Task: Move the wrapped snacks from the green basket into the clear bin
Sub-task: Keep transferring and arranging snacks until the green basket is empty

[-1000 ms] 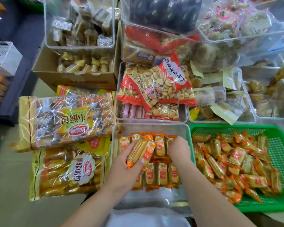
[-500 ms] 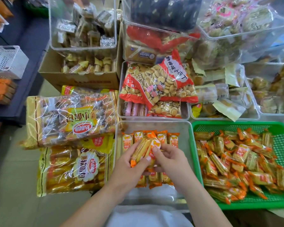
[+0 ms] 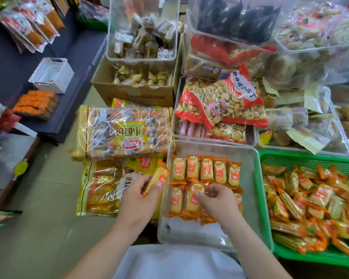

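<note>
Right now, you are pinching one yellow-and-orange wrapped snack bar (image 3: 157,178) between the thumb and fingers of your left hand (image 3: 138,200). You are holding it tilted just outside the left wall of the clear rectangular plastic bin (image 3: 210,145), above the large cellophane bread bags (image 3: 121,131) lying beside it. Your right hand (image 3: 217,201) is reaching inside the bin, its fingertips curling around another packet (image 3: 197,189) in the nearer row, so both hands are gripping something. Five matching packets (image 3: 207,168) are lying flat, side by side, in a tidy row along the far part of the bin, and a second row is lying in front of them, partly hidden under your right hand. The green plastic mesh basket (image 3: 310,158) is sitting right against the bin on its right side, and a loose heap of the same snacks (image 3: 314,204) is filling it.
</note>
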